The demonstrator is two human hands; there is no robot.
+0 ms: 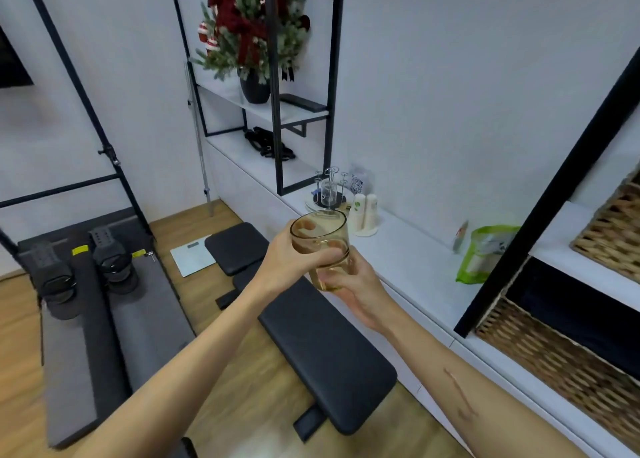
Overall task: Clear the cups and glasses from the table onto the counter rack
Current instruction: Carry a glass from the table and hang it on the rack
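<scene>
An amber-tinted glass [320,237] is held up in mid-air in front of me, over the black bench. My left hand [287,261] wraps its side from the left. My right hand [353,293] grips its base from below and the right. Beyond it, on the white counter [415,267], stands a wire cup rack [329,189] on a round tray, with one clear glass hanging on it. The rack is still some way past the held glass.
Stacked paper cups [363,215] stand just right of the rack, and a green bag [485,253] lies further right on the counter. A black padded bench [311,336] is below my arms. Black shelf frames rise over the counter. Wicker baskets [568,364] sit at the right.
</scene>
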